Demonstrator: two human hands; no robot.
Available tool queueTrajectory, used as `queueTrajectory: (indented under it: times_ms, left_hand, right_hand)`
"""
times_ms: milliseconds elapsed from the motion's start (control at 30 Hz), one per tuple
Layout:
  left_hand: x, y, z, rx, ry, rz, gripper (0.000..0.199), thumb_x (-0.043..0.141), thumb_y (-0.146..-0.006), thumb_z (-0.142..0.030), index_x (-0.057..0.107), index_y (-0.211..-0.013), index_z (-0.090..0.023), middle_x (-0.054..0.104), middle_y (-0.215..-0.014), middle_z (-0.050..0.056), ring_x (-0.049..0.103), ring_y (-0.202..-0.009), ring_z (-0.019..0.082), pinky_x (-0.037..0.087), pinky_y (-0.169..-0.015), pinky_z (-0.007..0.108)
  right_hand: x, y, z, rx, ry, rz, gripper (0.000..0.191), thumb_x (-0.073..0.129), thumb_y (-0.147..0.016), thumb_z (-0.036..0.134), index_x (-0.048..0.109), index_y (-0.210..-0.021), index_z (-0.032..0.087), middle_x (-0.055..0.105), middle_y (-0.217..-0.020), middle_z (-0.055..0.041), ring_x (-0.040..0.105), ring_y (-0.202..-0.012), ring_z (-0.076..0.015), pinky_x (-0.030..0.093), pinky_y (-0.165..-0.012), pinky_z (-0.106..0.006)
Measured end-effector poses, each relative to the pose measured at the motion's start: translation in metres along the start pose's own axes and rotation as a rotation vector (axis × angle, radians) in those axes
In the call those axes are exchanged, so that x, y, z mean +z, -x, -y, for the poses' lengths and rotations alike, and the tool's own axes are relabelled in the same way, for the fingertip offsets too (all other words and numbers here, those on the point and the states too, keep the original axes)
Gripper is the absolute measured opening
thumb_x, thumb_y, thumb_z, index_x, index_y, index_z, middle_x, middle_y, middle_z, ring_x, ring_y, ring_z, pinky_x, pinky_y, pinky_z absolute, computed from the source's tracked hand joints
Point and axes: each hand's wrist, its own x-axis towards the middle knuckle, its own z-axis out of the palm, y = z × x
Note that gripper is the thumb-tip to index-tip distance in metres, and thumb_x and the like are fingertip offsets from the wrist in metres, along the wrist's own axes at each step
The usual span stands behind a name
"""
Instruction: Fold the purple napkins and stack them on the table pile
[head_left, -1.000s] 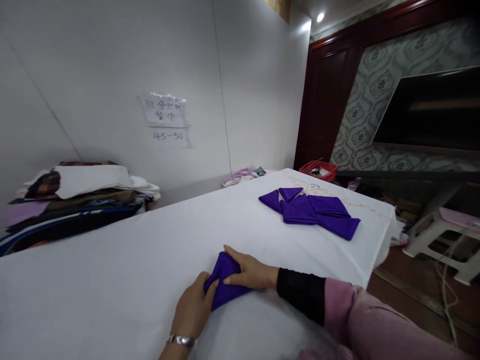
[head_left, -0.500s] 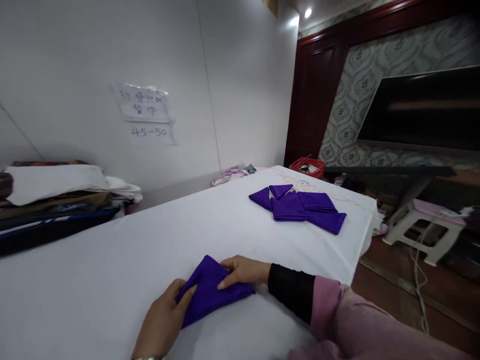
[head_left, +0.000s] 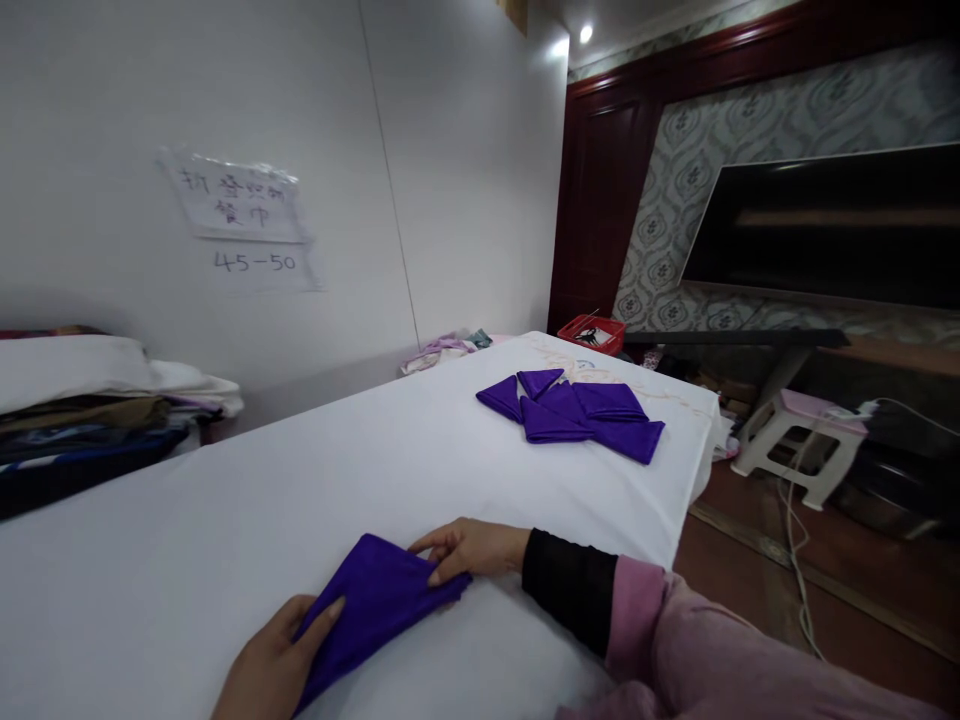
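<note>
A folded purple napkin (head_left: pixel 375 600) lies low over the white cloth in front of me, one point facing away. My left hand (head_left: pixel 274 655) grips its left edge, thumb on top and fingers hidden beneath. At the right corner, my right hand (head_left: pixel 469 550) pinches the fabric between thumb and fingers, and the edge there is slightly crumpled. Farther back on the table sits a group of folded purple napkins (head_left: pixel 577 410), overlapping one another.
White cloth covers the table (head_left: pixel 420 460). A stack of folded fabrics (head_left: pixel 90 400) stands at the left, by a wall with a handwritten sign (head_left: pixel 247 225). Beyond the far end is a red basket (head_left: pixel 592 333). A stool (head_left: pixel 802 445) with a cable stands right of the table.
Both hands have shifted left in view, the left one farther and lower. The napkin looks longer between them, its right end now bunched in my right fingers. The camera has turned slightly right.
</note>
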Motion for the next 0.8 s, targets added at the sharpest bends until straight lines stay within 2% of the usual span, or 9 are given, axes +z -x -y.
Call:
queueTrajectory:
  times_ms: [100, 300, 500, 667, 733, 800]
  left_hand:
    - [0.001, 0.0, 0.0, 0.001, -0.002, -0.004, 0.03, 0.046, -0.069, -0.054, 0.059, -0.069, -0.026, 0.068, -0.069, -0.003, 0.062, -0.074, 0.023, 0.047, -0.072, 0.032]
    - [0.001, 0.011, -0.011, 0.067, 0.058, -0.032, 0.037, 0.048, -0.069, -0.058, 0.057, -0.069, -0.023, 0.065, -0.065, -0.002, 0.06, -0.067, 0.02, 0.046, -0.065, 0.03]
    - [0.004, 0.022, -0.022, 0.122, 0.1, 0.007, 0.038, 0.046, -0.074, -0.058, 0.055, -0.072, -0.021, 0.062, -0.066, -0.002, 0.056, -0.065, 0.017, 0.043, -0.061, 0.027]
    - [-0.001, 0.022, -0.022, 0.111, 0.045, -0.01, 0.035, 0.044, -0.077, -0.054, 0.055, -0.074, -0.021, 0.061, -0.066, -0.002, 0.056, -0.064, 0.017, 0.042, -0.061, 0.027]
    - [-0.003, 0.022, -0.022, 0.113, 0.056, -0.027, 0.035, 0.045, -0.077, -0.054, 0.055, -0.073, -0.021, 0.061, -0.066, -0.002, 0.056, -0.065, 0.017, 0.042, -0.061, 0.027]
    - [-0.005, 0.025, -0.024, 0.128, 0.067, -0.036, 0.034, 0.046, -0.077, -0.053, 0.055, -0.073, -0.021, 0.061, -0.065, -0.002, 0.055, -0.064, 0.017, 0.042, -0.06, 0.027]
  right_hand:
    - [-0.003, 0.0, -0.004, 0.004, 0.001, -0.019, 0.081, 0.081, -0.053, 0.027, 0.049, -0.128, 0.018, 0.064, -0.074, 0.0023, 0.058, -0.053, -0.01, 0.047, -0.063, -0.028]
    - [-0.009, 0.001, -0.011, 0.014, 0.039, -0.033, 0.085, 0.077, -0.058, 0.02, 0.041, -0.135, 0.019, 0.065, -0.075, 0.0026, 0.058, -0.058, -0.0096, 0.045, -0.062, -0.024]
    - [-0.001, 0.002, -0.005, 0.003, -0.047, -0.032, 0.082, 0.08, -0.055, 0.023, 0.047, -0.13, 0.022, 0.065, -0.089, 0.0, 0.059, -0.067, -0.0098, 0.045, -0.071, -0.025]
    - [0.0, 0.003, -0.003, -0.001, -0.005, -0.099, 0.082, 0.081, -0.053, 0.022, 0.05, -0.128, 0.019, 0.063, -0.078, 0.0023, 0.055, -0.062, -0.0082, 0.042, -0.064, -0.022]
    - [-0.001, 0.005, -0.003, -0.001, 0.021, -0.074, 0.079, 0.081, -0.055, 0.024, 0.05, -0.128, 0.018, 0.061, -0.075, 0.0031, 0.054, -0.06, -0.0075, 0.041, -0.062, -0.021]
    - [0.0, 0.009, -0.001, -0.01, 0.044, -0.013, 0.079, 0.079, -0.059, 0.026, 0.047, -0.13, 0.019, 0.063, -0.081, 0.0012, 0.056, -0.065, -0.0093, 0.043, -0.067, -0.024]
